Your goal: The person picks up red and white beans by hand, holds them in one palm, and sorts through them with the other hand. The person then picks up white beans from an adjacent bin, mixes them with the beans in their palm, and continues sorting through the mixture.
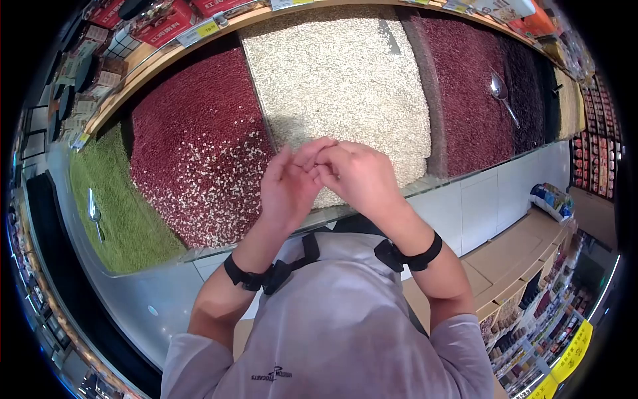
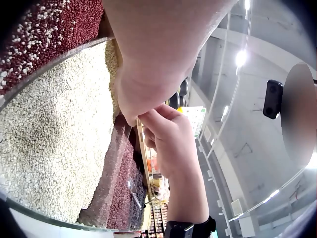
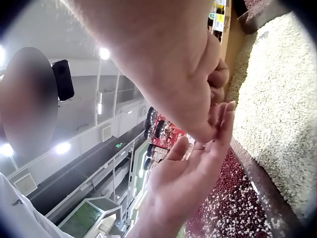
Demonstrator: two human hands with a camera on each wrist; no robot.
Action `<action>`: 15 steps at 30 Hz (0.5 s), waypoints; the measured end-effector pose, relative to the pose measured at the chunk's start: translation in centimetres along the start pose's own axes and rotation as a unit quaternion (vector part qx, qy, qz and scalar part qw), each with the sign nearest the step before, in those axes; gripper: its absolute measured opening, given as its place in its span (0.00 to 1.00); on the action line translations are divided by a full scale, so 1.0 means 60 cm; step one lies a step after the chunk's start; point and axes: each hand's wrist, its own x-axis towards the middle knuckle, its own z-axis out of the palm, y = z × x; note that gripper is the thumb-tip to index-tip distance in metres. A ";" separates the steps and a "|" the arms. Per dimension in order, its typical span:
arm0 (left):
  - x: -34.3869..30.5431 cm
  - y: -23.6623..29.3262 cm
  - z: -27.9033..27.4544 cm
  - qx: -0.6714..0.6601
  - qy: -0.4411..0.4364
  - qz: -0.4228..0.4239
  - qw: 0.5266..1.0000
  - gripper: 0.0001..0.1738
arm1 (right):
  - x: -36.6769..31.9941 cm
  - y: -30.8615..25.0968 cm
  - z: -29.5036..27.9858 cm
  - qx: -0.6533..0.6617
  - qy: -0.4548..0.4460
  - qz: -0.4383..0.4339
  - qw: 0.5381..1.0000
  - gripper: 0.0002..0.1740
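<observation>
Beans (image 1: 176, 110) strewn with pale kernels (image 1: 226, 156) are lying beside the left hand (image 1: 289, 186), whose relaxed, bare grip is facing palm-up, while the right hand (image 1: 362, 169) is touching its fingertips with curled fingers, their hold impossible to tell, and white grains (image 1: 339, 73) are stretching beyond.

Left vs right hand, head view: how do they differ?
The left hand shows its palm; the right hand shows its back. The left hand's fingers look straighter; the right hand's are bent inward, any pinched item unclear. Both are bare and meet above the white grains.
</observation>
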 end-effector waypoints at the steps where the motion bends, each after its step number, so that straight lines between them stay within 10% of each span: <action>1: -0.001 -0.001 -0.004 0.006 -0.011 -0.007 1.000 0.35 | 0.003 -0.003 -0.002 0.000 -0.001 -0.001 1.000 0.06; 15: -0.012 -0.011 -0.018 -0.021 0.027 0.013 0.999 0.35 | 0.009 -0.009 0.018 -0.065 -0.051 0.000 0.997 0.05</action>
